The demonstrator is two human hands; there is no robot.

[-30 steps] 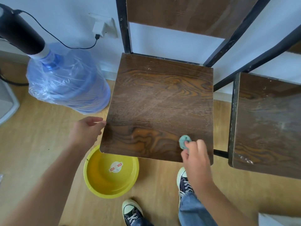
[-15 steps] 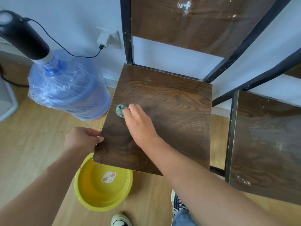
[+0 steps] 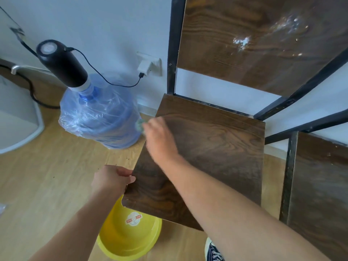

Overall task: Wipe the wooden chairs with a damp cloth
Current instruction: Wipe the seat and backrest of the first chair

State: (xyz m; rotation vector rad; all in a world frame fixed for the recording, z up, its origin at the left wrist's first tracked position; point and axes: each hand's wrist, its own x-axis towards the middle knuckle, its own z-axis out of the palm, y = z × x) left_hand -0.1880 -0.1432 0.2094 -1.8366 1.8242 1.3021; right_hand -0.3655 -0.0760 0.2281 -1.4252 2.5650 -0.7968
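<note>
Pale wall and light wooden floor (image 3: 47, 176) frame the only view, the head camera looking down on two dark wooden chairs set side by side against the wall. On the nearer chair seat (image 3: 216, 157) the right hand (image 3: 160, 142) reaches across to the far left edge, fingers bunched around a small greenish cloth (image 3: 139, 125) of which only a blurred scrap shows past the fingertips, right at the seat's rim. The left hand (image 3: 111, 179) is closed on the seat's left front edge, thumb on top, apparently steadying the chair. I judge the cloth soft, light and limp, best kept wadded under flat fingers; being damp, it should drag a little on the smooth veneer. The chair looks stiff, with a thin black metal frame, and probably light enough to slide when pushed, so a hold on the seat edge makes sense. The backrest (image 3: 254, 44) carries white smears and looks unwiped. The second chair (image 3: 320, 185), at right, appears dusty. A yellow basin (image 3: 113, 247) sits on the floor partly under the seat's front corner, close to the feet. A wrapped blue water bottle (image 3: 98, 121) with a black pump (image 3: 62, 63) and its cable stands just beside the seat's left edge, crowding strokes there.
</note>
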